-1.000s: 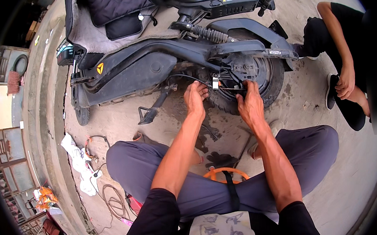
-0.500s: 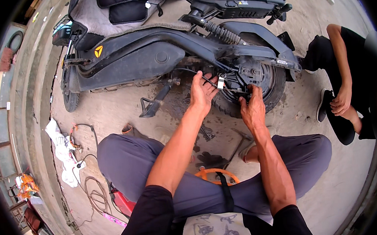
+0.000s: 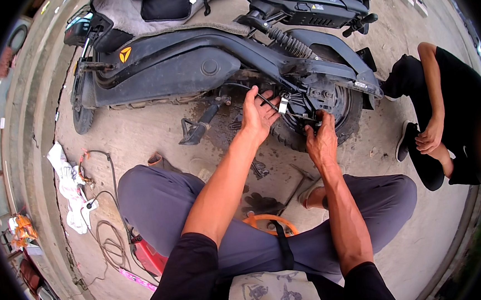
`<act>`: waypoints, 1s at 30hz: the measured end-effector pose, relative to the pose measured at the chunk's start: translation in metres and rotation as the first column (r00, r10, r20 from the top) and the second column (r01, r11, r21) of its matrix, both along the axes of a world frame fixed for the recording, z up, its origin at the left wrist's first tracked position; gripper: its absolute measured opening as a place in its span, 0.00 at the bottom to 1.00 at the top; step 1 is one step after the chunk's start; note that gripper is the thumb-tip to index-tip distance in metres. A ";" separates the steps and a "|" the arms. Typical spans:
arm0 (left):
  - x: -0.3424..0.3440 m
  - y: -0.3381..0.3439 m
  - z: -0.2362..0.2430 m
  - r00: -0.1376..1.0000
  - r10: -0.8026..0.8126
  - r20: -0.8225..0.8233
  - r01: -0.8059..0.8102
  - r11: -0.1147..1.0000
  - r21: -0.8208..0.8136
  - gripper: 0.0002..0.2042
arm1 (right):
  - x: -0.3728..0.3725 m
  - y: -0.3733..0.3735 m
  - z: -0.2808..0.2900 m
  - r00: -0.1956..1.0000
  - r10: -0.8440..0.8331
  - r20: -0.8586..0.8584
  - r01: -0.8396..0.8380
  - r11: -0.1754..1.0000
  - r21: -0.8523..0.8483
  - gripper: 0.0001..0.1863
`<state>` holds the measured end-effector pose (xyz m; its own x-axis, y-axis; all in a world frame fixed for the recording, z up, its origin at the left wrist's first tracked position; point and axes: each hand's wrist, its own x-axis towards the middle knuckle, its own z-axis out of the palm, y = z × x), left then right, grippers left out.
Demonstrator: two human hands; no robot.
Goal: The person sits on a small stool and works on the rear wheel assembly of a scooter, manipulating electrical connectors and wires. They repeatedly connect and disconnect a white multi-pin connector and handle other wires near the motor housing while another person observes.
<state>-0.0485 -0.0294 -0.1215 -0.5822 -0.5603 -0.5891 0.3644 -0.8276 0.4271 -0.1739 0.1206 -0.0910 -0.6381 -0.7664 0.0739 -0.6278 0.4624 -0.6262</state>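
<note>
A dark electric scooter [image 3: 168, 71] lies on its side in front of me, its rear wheel [image 3: 346, 128] towards the right. My left hand [image 3: 258, 117] is palm-up beside the wheel hub, a black cable [image 3: 268, 102] lying between thumb and curled fingers. That cable leads to a small silver bracket [image 3: 283, 104] by the hub. Just right of the bracket, my right hand [image 3: 322, 137] has thumb and fingers closed on a small dark part at the lower hub. The fingers hide what that part is.
A person [image 3: 433, 120] in black crouches to the right of the rear wheel. A kickstand [image 3: 197, 128] juts from the scooter at left. Between my legs are a hammer [image 3: 296, 188], a dark glove [image 3: 261, 202] and an orange ring-shaped object [image 3: 290, 224]. Cables [image 3: 111, 248] and a white bag [image 3: 71, 189] lie left.
The view has shifted slightly. Both hands keep their places at the hub, with the cable still in the left. The crouching person appears slightly lower in the picture.
</note>
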 end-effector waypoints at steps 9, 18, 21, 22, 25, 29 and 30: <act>0.000 0.004 -0.005 0.996 0.032 0.085 -0.024 0.995 -0.100 0.35 | 0.001 0.000 0.005 1.000 0.013 -0.016 -0.012 1.000 0.026 0.24; 0.001 0.005 -0.002 0.981 0.115 0.158 -0.080 0.974 -0.212 0.24 | 0.000 0.002 0.005 1.000 0.020 0.000 -0.020 1.000 0.015 0.24; 0.004 0.000 -0.006 0.960 0.155 0.235 -0.091 0.960 -0.263 0.20 | 0.000 0.002 0.007 1.000 0.028 0.010 -0.028 1.000 0.013 0.24; 0.006 -0.002 -0.007 0.954 0.163 0.253 -0.088 0.955 -0.285 0.19 | 0.000 0.002 0.007 1.000 0.026 0.010 -0.026 1.000 0.011 0.24; 0.007 -0.002 -0.008 0.939 0.183 0.292 -0.087 0.946 -0.311 0.17 | 0.000 0.003 0.007 0.999 0.033 0.012 -0.033 0.999 0.002 0.24; 0.005 0.002 -0.009 0.925 0.156 0.347 -0.033 0.941 -0.335 0.14 | 0.000 0.004 0.011 0.999 0.030 0.031 -0.030 1.000 0.010 0.25; 0.005 0.003 -0.010 0.925 0.155 0.346 -0.032 0.941 -0.338 0.14 | -0.001 0.004 0.010 0.999 0.034 0.023 -0.034 0.999 0.005 0.25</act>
<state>-0.0437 -0.0267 -0.1313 -0.2987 -0.7954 -0.5273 0.2020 -0.5927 0.7796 -0.1744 0.1250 -0.0806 -0.6129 -0.7882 0.0554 -0.6288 0.4440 -0.6384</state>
